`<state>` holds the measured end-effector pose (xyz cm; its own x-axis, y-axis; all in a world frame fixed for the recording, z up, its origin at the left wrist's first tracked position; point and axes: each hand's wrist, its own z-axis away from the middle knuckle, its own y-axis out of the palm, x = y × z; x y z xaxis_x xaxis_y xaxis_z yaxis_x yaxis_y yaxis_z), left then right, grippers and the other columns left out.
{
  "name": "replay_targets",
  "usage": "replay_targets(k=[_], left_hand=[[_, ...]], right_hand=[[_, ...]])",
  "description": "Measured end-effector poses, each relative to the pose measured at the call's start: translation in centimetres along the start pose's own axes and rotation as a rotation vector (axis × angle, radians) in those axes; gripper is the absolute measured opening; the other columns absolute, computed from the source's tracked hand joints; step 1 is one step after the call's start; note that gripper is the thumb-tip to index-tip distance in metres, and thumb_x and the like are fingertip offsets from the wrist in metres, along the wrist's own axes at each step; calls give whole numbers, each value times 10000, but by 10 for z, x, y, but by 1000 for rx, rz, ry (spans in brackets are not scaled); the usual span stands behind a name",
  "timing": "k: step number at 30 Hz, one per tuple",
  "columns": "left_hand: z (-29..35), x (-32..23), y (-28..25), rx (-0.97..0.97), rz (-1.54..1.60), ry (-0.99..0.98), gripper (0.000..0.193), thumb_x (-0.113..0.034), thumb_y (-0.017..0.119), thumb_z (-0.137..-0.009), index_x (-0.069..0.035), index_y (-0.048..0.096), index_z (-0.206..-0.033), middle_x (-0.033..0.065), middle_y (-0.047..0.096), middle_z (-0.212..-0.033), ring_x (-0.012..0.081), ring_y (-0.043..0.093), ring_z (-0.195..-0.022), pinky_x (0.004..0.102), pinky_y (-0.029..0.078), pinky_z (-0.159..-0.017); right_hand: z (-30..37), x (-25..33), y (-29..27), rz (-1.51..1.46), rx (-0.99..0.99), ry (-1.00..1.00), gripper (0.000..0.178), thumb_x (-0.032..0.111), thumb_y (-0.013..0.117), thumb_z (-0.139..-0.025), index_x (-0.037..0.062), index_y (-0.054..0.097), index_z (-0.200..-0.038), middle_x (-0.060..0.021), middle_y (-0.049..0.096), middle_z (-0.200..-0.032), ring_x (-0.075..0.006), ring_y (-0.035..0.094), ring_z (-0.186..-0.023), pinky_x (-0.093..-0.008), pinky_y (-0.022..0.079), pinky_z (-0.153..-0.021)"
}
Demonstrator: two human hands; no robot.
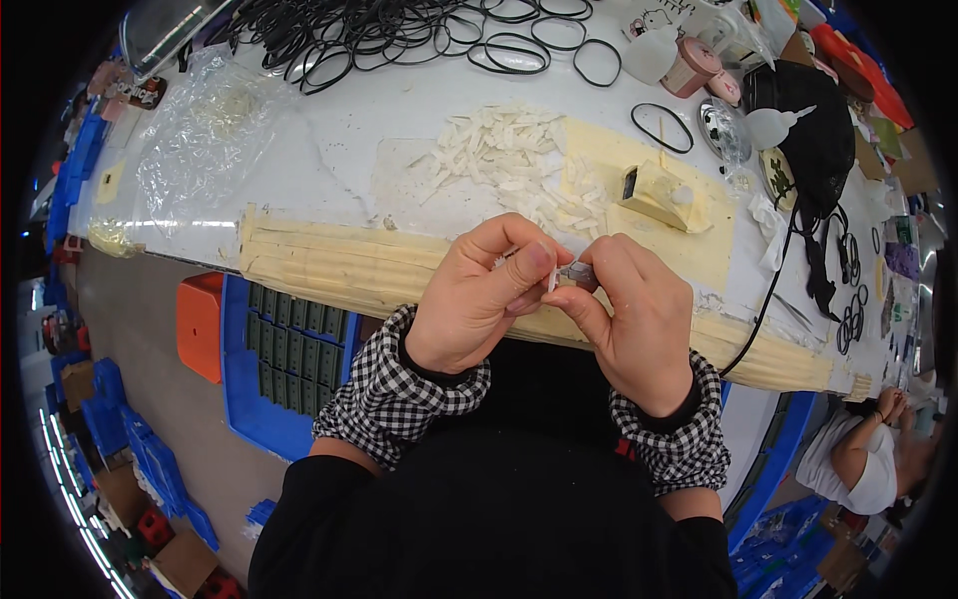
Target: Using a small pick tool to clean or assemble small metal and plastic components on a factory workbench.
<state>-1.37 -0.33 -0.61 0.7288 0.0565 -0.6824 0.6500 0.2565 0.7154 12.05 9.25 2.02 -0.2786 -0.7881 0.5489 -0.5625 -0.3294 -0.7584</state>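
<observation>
My left hand (pixel 477 292) and my right hand (pixel 644 317) meet above the table's near edge, thumbs and fingertips pinched together. A small white strip (pixel 553 282) shows between the fingertips, pinched by my left hand. My right hand grips a small grey piece (pixel 581 272) right beside it; its exact kind is too small to make out. Just beyond the hands lies a loose heap of white strips (pixel 499 150). To its right, on a yellow sheet (pixel 714 245), a small block wrapped in yellow tape (pixel 664 198) has a dark opening at its left end.
Black rings (pixel 509 53) lie along the far side. A clear plastic bag (pixel 205 140) is at left; a pink tub (pixel 691 68), squeeze bottle (pixel 773 127) and black cable (pixel 768 304) are right. Below the table are an orange stool (pixel 200 324) and blue crate (pixel 269 431). Another person (pixel 848 454) is at far right.
</observation>
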Motion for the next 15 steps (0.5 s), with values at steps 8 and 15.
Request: replay_targets(k=[8,15], left_hand=[[0,0,0,3,-28,14,131,-157,568,-933,-31,601,-929,-30,487,-670,37,371,-582,182,319,-540],[0,1,0,21,10,20,136,-163,565,-935,-31,597,-933,-29,486,-678,41,380,-592,184,330,-555]], right_hand=[[0,2,-3,18,36,9,345,413,650,-773,92,529,-743,-41,461,-625,-224,520,-559,-329,406,-485],[0,2,-3,18,36,10,355,418,653,-766,90,519,-740,-40,460,-628,-223,519,-566,-330,407,-488]])
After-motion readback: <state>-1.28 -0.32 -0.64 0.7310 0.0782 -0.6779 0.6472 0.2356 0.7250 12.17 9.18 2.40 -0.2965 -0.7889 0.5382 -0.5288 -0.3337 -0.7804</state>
